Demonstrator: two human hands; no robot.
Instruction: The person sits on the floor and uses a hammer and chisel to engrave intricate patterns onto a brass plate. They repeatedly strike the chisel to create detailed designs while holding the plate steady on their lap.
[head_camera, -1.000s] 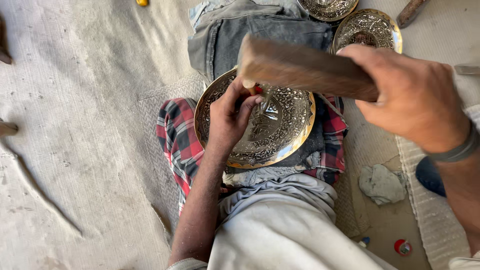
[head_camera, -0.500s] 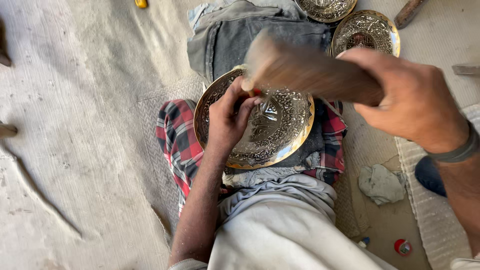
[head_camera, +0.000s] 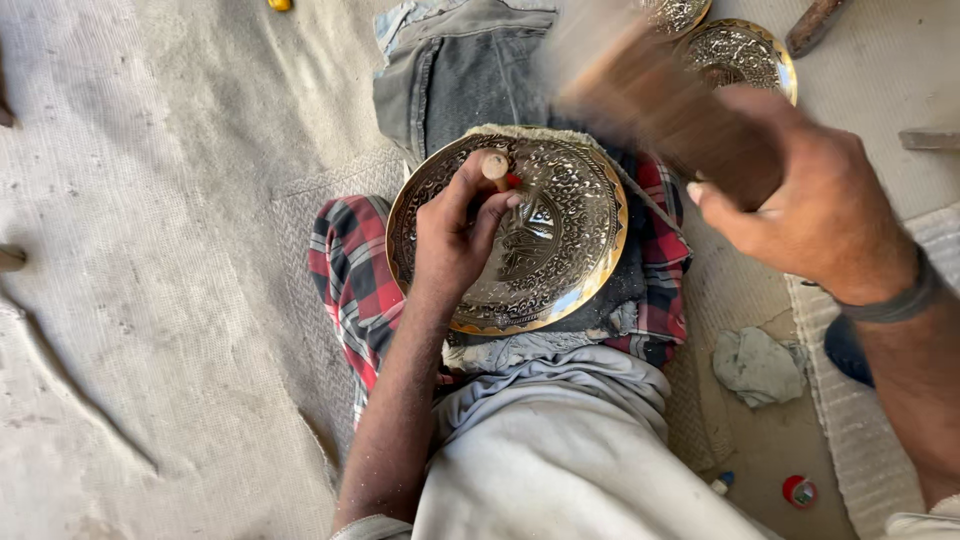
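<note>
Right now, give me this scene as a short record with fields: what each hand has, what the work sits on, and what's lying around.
left hand: pinches a small punch upright, its tip on the plate
right hand: grips a wooden mallet, raised and motion-blurred
plate: round, engraved brass-coloured metal, gold rim
support: plate rests on a plaid cloth over the person's lap
beyond: grey denim cloth; second engraved plate, a third partly cut off at the top edge
floor, right: crumpled rag, small red cap
</note>
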